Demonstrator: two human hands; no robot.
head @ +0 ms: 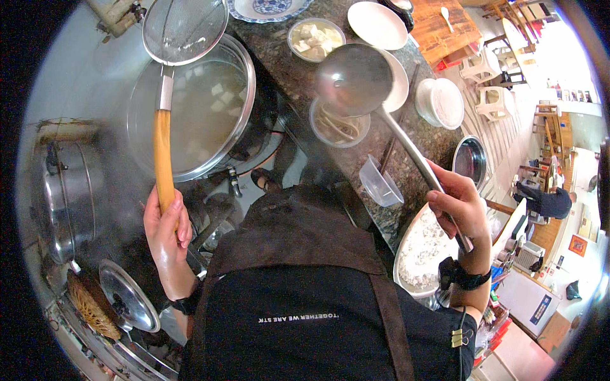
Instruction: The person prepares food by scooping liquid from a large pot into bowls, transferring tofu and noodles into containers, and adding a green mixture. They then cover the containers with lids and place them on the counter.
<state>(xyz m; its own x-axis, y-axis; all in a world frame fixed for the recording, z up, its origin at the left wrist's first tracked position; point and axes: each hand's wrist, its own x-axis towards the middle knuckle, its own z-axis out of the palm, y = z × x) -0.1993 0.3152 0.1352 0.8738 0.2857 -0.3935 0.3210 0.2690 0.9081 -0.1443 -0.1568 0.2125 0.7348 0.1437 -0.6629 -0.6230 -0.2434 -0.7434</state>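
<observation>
My left hand (167, 227) grips the wooden handle of a wire-mesh strainer (186, 31), whose mesh bears a few pale bits. Under and beside it stands a large steel pot (248, 119) of cloudy liquid with white cubes in it. In my right hand (457, 202) is the metal handle of a steel ladle (355, 80). The ladle's bowl hangs over the granite counter, partly in front of a plastic bowl of noodles (339, 128) and a white dish. A plastic bowl (316, 40) with white chunks in liquid stands near the ladle.
On the counter (305, 85) are a tilted clear container (381, 181), stacked white bowls (441, 102), a white plate (377, 25) and a steel bowl (469, 159). A large bowl of white crumbly food (424, 257) sits by my right forearm. Pot lids (128, 295) lie at left. A person (548, 202) is far right.
</observation>
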